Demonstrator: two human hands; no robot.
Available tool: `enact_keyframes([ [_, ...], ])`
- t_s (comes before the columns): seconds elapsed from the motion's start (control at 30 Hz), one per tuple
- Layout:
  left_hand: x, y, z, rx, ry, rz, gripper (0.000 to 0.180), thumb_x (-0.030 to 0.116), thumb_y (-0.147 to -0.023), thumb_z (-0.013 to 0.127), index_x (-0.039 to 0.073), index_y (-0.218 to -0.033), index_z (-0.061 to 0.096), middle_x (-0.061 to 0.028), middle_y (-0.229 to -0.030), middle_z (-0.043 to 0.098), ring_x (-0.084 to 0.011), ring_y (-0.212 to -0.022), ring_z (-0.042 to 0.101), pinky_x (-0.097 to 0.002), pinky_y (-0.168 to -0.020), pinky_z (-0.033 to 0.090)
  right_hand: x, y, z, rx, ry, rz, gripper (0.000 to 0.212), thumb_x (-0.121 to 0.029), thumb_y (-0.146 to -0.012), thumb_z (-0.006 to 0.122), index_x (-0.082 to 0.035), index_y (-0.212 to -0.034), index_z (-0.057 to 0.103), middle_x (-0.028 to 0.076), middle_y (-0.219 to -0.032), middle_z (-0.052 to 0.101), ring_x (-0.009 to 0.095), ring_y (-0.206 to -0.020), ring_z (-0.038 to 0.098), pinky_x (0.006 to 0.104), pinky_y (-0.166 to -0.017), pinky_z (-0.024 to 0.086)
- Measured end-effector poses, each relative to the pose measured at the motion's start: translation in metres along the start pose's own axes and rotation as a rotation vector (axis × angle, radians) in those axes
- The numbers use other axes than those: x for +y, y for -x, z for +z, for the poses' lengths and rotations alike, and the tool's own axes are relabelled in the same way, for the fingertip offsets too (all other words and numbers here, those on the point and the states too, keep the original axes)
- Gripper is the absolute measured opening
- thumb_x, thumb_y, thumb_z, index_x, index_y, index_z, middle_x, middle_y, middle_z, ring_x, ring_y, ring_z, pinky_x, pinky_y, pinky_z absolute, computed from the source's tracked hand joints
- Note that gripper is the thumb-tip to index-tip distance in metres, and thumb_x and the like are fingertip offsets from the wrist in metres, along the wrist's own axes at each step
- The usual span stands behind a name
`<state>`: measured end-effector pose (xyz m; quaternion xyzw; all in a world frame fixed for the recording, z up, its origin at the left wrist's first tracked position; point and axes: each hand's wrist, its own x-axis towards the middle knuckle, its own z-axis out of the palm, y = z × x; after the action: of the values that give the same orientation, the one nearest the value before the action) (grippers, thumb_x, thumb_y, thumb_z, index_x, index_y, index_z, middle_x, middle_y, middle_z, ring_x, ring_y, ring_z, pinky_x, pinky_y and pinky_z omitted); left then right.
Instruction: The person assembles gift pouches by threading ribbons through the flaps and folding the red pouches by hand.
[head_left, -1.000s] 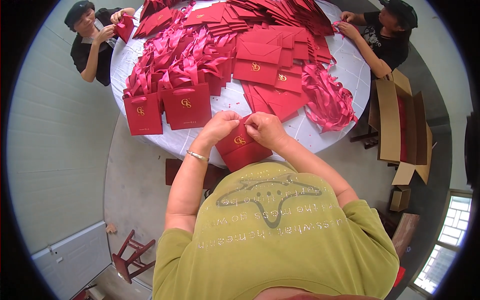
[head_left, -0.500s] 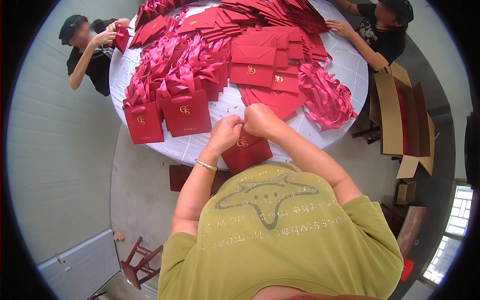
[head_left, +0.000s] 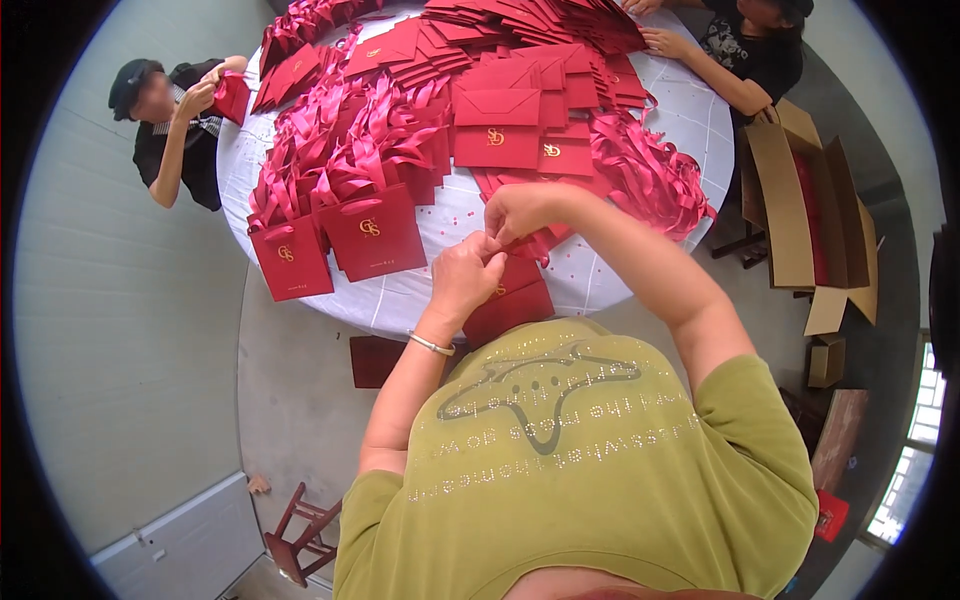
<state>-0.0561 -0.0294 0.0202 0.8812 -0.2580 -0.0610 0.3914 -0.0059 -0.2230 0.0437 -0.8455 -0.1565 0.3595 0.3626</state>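
Observation:
In front of my body, at the table's near edge, leans a small red paper bag (head_left: 512, 300) with a gold emblem, partly covered by my hands. My left hand (head_left: 466, 275) is closed in a pinch at the bag's top edge. Just above and to the right, my right hand (head_left: 527, 212) pinches with its fingertips close to the left thumb. A strip of pinkish-red ribbon (head_left: 542, 243) shows under the right hand; the fingertips hide exactly where it runs.
Finished-looking bags with ribbon handles (head_left: 372, 232) stand to the left. Flat red bags (head_left: 497, 145) are stacked ahead, beside a heap of ribbons (head_left: 655, 185). An open cardboard box (head_left: 775, 215) stands right of the round table. Two people work at the far sides.
My right hand has lifted a little and its wrist has bent, while the left hand has shifted slightly right and down. The ribbon under the right hand now shows.

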Motion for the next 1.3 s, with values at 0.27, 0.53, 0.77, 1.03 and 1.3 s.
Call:
enact_keyframes([
  [0.27,0.014,0.01,0.005,0.154,-0.05,0.199,0.018,0.02,-0.075,0.074,0.01,-0.084,0.063,-0.0105,-0.068,0.066,-0.0315,-0.065,0.066,-0.0429,-0.059,0.051,0.011,-0.021,-0.012,-0.452,-0.326,0.18,0.016,-0.012,-0.073,0.075,-0.011,-0.087,0.069,-0.007,-0.067,0.054,0.006,-0.057,0.046,0.023,-0.049,0.034],
  [0.53,0.006,0.004,0.002,0.117,-0.023,0.129,0.016,0.017,-0.076,0.073,0.006,-0.081,0.063,-0.0083,-0.073,0.071,-0.0239,-0.066,0.07,-0.0341,-0.061,0.054,0.019,-0.015,0.013,0.096,-0.449,0.239,0.022,-0.003,-0.064,0.078,-0.006,-0.083,0.067,-0.002,-0.067,0.061,0.008,-0.054,0.05,0.0247,-0.047,0.037],
  [0.77,0.012,0.0,-0.001,0.015,0.046,0.028,0.015,0.017,-0.077,0.073,0.006,-0.082,0.066,-0.0047,-0.073,0.072,-0.0156,-0.065,0.07,-0.0294,-0.061,0.053,0.032,-0.044,-0.009,0.69,-0.431,-0.056,0.026,-0.008,-0.071,0.078,0.002,-0.093,0.067,0.007,-0.076,0.067,0.016,-0.068,0.063,0.0291,-0.061,0.051],
  [1.03,-0.013,-0.007,-0.001,-0.004,0.092,-0.116,0.014,0.018,-0.079,0.071,0.006,-0.086,0.067,-0.0056,-0.075,0.073,-0.0138,-0.067,0.069,-0.0284,-0.063,0.052,0.022,0.038,0.034,0.565,-0.203,-0.254,0.036,-0.025,-0.076,0.075,0.0,-0.1,0.067,0.017,-0.093,0.07,0.029,-0.088,0.068,0.0364,-0.078,0.054],
  [1.3,-0.011,-0.009,0.003,-0.124,0.134,-0.03,0.026,0.026,-0.08,0.064,0.015,-0.102,0.073,-0.0106,-0.083,0.072,-0.0284,-0.077,0.07,-0.0389,-0.069,0.054,0.037,0.05,0.056,0.522,-0.303,-0.265,0.06,-0.014,-0.067,0.08,-0.001,-0.121,0.057,0.016,-0.105,0.069,0.023,-0.097,0.067,0.0353,-0.085,0.053],
])
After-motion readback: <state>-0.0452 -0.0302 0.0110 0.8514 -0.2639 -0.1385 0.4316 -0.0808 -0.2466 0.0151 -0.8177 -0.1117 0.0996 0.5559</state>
